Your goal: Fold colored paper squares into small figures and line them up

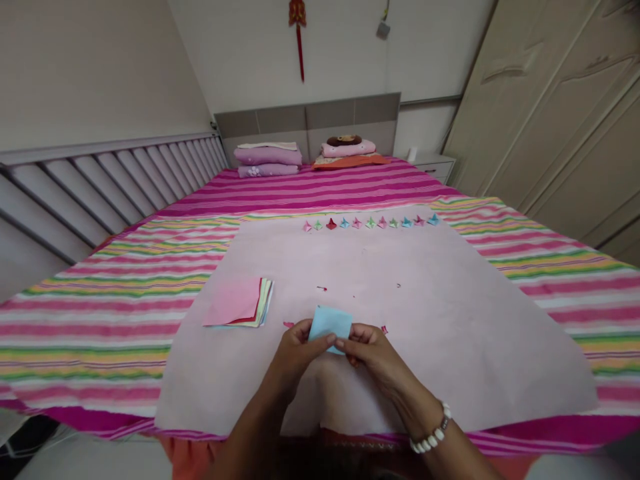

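Observation:
A small light-blue square of folded paper (331, 323) is held up between both hands, above the near part of a pale sheet (425, 293). My left hand (296, 347) grips its left side, thumb across the front. On the right side my right hand (370, 347), with a white beaded bracelet at the wrist, pinches the lower edge. The two thumbs meet near the bottom of the paper. The fingers behind it are partly hidden. A stack of coloured paper squares (235, 301), pink on top, lies left of my hands.
Several small folded paper shapes (370, 223) form a row along the sheet's far edge. Small red scraps (385, 329) lie near my hands. Striped bedding (530, 267) surrounds the sheet. Folded bedding (269, 160) stands by the headboard, a railing (125, 173) at left, a wardrobe (560, 127) at right.

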Motion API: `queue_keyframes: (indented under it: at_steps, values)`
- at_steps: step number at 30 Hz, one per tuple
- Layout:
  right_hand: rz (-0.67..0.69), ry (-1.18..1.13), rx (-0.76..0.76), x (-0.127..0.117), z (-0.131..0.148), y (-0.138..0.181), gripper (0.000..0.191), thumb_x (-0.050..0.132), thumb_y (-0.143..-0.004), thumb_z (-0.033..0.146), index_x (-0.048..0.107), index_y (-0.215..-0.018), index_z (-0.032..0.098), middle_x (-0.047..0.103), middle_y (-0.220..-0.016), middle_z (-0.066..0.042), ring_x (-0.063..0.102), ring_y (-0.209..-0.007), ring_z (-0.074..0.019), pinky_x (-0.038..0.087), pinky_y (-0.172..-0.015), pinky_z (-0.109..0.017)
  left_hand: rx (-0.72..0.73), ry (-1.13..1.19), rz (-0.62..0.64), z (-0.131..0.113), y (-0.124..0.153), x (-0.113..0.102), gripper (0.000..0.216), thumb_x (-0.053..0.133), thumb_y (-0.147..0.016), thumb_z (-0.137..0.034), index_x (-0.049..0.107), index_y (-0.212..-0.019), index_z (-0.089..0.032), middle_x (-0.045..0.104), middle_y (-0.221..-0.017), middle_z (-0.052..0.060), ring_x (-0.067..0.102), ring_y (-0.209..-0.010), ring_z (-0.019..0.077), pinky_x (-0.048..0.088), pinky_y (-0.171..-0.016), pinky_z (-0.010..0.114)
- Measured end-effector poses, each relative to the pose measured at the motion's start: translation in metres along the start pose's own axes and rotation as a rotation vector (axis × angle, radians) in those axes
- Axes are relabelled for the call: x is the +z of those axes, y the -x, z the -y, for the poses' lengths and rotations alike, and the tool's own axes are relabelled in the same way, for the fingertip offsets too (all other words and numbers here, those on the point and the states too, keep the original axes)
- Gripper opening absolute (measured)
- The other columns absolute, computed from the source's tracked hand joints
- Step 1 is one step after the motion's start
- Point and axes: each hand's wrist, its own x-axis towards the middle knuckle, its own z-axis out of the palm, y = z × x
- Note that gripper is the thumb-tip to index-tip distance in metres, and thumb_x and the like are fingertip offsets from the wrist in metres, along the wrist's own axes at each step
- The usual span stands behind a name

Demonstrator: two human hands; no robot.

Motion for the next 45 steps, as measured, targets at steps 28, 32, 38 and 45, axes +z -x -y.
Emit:
queue_keyframes:
  at_steps: [28, 32, 38, 45]
  values:
    - [-0.077, 0.076, -0.094, 0.002, 0.001, 0.007, 0.027, 0.078, -0.063, 0.04, 0.065, -0.063, 0.016, 0.051, -0.048, 0.005, 0.041, -0.044, -0.0085, 0.03, -0.045, -0.022, 0.053, 0.048, 0.04, -0.008, 0.0, 0.0, 0.05, 0.079, -0.062, -0.027, 0.064, -0.108, -0.017, 0.071, -0.096, 0.006, 0.064, -0.087, 0.0205, 0.049, -0.076, 0.031]
    - [-0.111, 0.147, -0.17, -0.001, 0.003, 0.007, 0.028, 0.077, -0.064, 0.04, 0.062, -0.059, 0.017, 0.051, -0.046, 0.005, 0.042, -0.044, -0.0095, 0.03, -0.045, -0.022, 0.187, 0.033, 0.012, -0.003, -0.001, -0.003, 0.064, 0.08, -0.059, -0.02, 0.056, -0.119, -0.02, 0.066, -0.112, 0.01, 0.061, -0.104, 0.0243, 0.049, -0.087, 0.037]
    - [-0.12, 0.174, -0.216, 0.0, 0.007, 0.009, 0.024, 0.076, -0.067, 0.037, 0.064, -0.061, 0.017, 0.054, -0.048, 0.003, 0.045, -0.046, -0.0104, 0.034, -0.047, -0.023, 0.464, -0.13, 0.004, -0.005, 0.0, -0.006, 0.036, 0.076, -0.068, -0.018, 0.064, -0.102, -0.022, 0.056, -0.128, 0.01, 0.049, -0.122, 0.0254, 0.04, -0.102, 0.039]
    - [-0.111, 0.183, -0.232, 0.001, 0.008, 0.01, 0.019, 0.075, -0.068, 0.036, 0.069, -0.069, 0.018, 0.059, -0.053, 0.002, 0.05, -0.05, -0.0124, 0.04, -0.051, -0.025, 0.489, -0.115, 0.033, -0.004, 0.001, -0.006, 0.025, 0.074, -0.07, -0.018, 0.067, -0.094, -0.022, 0.054, -0.128, 0.01, 0.05, -0.12, 0.0252, 0.043, -0.1, 0.039]
